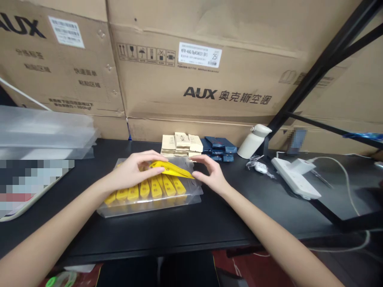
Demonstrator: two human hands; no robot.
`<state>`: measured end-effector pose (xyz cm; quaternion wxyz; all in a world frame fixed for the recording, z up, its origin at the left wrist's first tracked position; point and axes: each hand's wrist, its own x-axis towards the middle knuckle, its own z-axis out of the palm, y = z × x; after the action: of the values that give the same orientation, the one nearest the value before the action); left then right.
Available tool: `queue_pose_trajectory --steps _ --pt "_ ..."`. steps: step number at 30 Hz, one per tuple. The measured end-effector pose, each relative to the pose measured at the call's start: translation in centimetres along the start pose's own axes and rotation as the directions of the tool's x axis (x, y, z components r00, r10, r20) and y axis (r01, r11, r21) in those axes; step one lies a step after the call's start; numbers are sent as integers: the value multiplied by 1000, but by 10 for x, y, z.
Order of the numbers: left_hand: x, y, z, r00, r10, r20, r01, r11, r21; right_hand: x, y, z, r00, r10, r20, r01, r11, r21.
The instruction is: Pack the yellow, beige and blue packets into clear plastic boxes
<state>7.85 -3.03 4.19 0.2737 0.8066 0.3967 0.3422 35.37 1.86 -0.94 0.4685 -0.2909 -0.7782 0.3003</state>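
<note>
A clear plastic box (149, 206) lies on the black table, with a row of yellow packets (156, 189) standing side by side inside it. Just above that row, one more yellow packet (172, 169) is held tilted. My left hand (134, 169) pinches its left part between thumb and fingers. At its right tip, my right hand (211, 173) has thumb and fingers curled close to the packet and the box's open end flap. Behind the box sit a stack of beige packets (182, 143) and a stack of dark blue packets (220, 146).
Large cardboard cartons (194, 79) form the back wall. A white bottle (254, 140), an earphone case (261, 167) and a white power strip (295, 178) stand at right beside a black metal frame (317, 71). Clear plastic sheets (44, 131) are stacked at left.
</note>
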Motion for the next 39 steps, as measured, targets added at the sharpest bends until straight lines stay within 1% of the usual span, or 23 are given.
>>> queue_pose_trajectory --steps 2,5,7,10,12,13,15,16,17,18,19,21,23,24,25,26,28,30,31,34,37,39 --pt "0 -1 2 996 -46 71 47 999 -5 -2 -6 2 991 -48 127 48 999 -1" --pt "-1 -2 4 992 -85 93 84 996 9 -3 -13 7 968 -115 222 110 993 33" --pt "-2 -2 4 993 -84 85 83 996 14 -4 -17 11 959 -179 220 172 984 49" --pt "-1 -5 4 993 -66 96 63 997 32 -4 -22 16 956 -238 170 233 971 50" --pt "-1 -8 3 996 -52 75 46 996 72 -5 -23 19 960 -232 154 225 972 61" --pt "0 -9 3 997 -56 45 51 993 105 -6 -23 19 967 -212 142 204 976 72" --pt "1 -13 2 993 -110 -38 115 978 175 -6 -19 19 992 -103 76 94 989 112" --pt "2 -14 2 984 -157 -81 170 965 200 -6 -16 18 1000 -22 16 19 989 149" --pt "2 -16 1 971 -207 -117 228 950 214 -5 -12 17 996 64 -54 -52 979 199" --pt "3 -17 1 957 -251 -144 278 936 218 -3 -9 15 981 146 -128 -110 961 254" --pt "3 -19 1 945 -285 -161 316 923 219 -1 -6 11 955 220 -200 -153 940 305" --pt "4 -20 0 930 -327 -169 360 904 232 5 -1 1 888 317 -332 -191 913 359" --pt "4 -19 0 924 -355 -144 381 887 262 11 2 -12 826 358 -435 -217 915 341" --pt "4 -18 0 922 -364 -129 386 880 276 14 3 -20 803 359 -475 -235 924 302" --pt "4 -18 0 922 -369 -120 387 876 286 15 5 -27 790 346 -505 -255 936 243" --pt "4 -17 0 922 -368 -117 387 877 287 17 6 -33 793 326 -516 -277 945 171" --pt "4 -16 0 924 -360 -128 381 884 269 18 9 -41 822 323 -469 -341 939 48" --pt "4 -16 -1 926 -353 -137 377 893 245 17 12 -43 839 397 -372 -426 905 5" --pt "4 -16 -1 925 -353 -138 377 896 235 17 13 -41 833 451 -321 -472 882 13" --pt "4 -17 -1 924 -357 -141 380 899 216 16 14 -32 789 586 -182 -581 809 87" --pt "3 -18 -2 921 -361 -146 385 898 212 15 12 -25 743 667 -48 -647 735 200" --pt "4 -18 -1 918 -367 -151 393 894 214 15 9 -25 710 695 115 -696 666 270"
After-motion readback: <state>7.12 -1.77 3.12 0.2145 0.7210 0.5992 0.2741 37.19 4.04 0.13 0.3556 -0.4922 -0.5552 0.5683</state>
